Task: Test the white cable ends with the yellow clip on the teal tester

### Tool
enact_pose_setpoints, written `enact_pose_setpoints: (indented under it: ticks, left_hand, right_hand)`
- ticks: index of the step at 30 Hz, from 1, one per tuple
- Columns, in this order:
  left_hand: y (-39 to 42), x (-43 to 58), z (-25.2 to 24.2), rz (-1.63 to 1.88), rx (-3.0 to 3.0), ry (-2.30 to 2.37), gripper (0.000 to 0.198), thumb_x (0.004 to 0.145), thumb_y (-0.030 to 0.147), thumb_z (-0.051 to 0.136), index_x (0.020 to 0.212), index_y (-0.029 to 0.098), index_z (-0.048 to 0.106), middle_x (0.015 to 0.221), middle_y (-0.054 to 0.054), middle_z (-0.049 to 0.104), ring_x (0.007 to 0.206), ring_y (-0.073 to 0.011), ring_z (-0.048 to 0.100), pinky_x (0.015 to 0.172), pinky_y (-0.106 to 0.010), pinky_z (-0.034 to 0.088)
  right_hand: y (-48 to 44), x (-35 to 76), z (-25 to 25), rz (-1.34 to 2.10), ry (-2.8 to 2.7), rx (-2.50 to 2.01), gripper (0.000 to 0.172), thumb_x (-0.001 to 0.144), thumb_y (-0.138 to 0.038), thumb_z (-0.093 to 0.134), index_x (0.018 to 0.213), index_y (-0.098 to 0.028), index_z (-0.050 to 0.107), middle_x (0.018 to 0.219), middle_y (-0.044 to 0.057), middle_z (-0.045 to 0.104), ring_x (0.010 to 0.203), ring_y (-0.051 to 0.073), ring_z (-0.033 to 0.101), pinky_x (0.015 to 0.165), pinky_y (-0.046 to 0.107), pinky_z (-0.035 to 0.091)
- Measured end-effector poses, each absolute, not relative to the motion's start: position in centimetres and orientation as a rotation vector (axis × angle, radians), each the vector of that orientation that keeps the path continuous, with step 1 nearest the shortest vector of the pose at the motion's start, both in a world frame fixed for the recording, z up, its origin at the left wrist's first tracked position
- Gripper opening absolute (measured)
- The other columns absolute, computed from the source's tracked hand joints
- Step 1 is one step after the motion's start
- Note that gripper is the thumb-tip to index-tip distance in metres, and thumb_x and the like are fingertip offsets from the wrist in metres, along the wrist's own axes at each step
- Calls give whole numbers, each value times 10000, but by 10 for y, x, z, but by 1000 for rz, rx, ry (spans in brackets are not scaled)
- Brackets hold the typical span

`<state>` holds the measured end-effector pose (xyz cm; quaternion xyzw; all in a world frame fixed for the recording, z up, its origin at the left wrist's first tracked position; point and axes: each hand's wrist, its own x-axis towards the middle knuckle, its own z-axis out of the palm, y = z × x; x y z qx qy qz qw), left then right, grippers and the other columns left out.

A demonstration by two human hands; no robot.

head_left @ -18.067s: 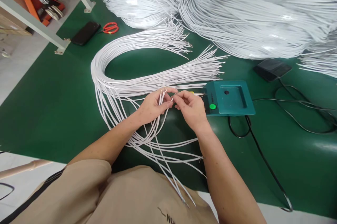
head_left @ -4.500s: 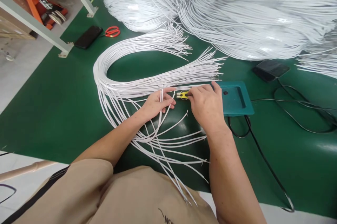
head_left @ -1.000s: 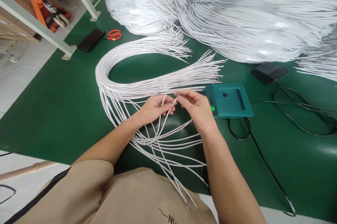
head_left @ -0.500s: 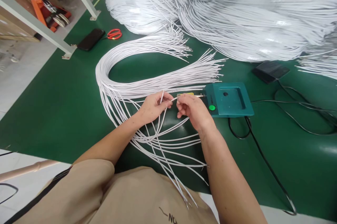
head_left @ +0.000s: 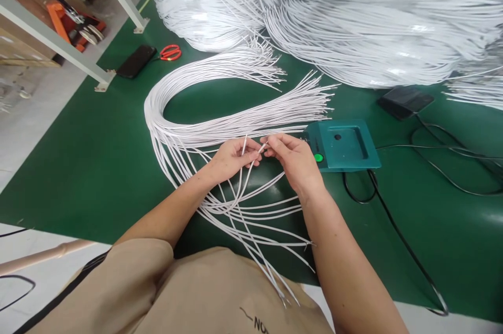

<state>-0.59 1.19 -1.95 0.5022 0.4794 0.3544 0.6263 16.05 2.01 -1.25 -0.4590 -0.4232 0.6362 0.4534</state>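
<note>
My left hand (head_left: 234,158) is closed on a thin white cable (head_left: 251,167), pinching it between thumb and fingers, while a second cable end (head_left: 245,142) sticks up from the same hand. At the tip of the pinched cable, my right hand (head_left: 290,155) is closed too, thumb and forefinger together on its end. A bent bundle of white cables (head_left: 155,109) lies in a U behind my hands, and several loose strands run under them toward my body. Just right of my right hand stands a teal device (head_left: 371,158) with a green button (head_left: 318,158).
Large heaps of white cable (head_left: 353,25) fill the back of the green table (head_left: 78,156). Red-handled scissors (head_left: 170,52) and a black phone-like object (head_left: 137,60) lie at the back left. A black box (head_left: 406,102) and black cords (head_left: 393,219) are on the right.
My right hand has shifted slightly and turned, now covering the metal part in front of the teal device. The pinched cable end points more upward between my hands.
</note>
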Motion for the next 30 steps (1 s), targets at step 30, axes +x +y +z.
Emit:
enact_pose_setpoints:
  ticks: [30]
  left_hand:
    - [14,-3,-23,854,782,918,469,719,238,733,1173,203,618,805,13,583,623,-59,585,478,-152,367]
  right_hand:
    - [21,178,-6,-139,-2317,-1386,260,940,-206,382,1008,-169,631,993,116,663,962,266,520,882,390,340]
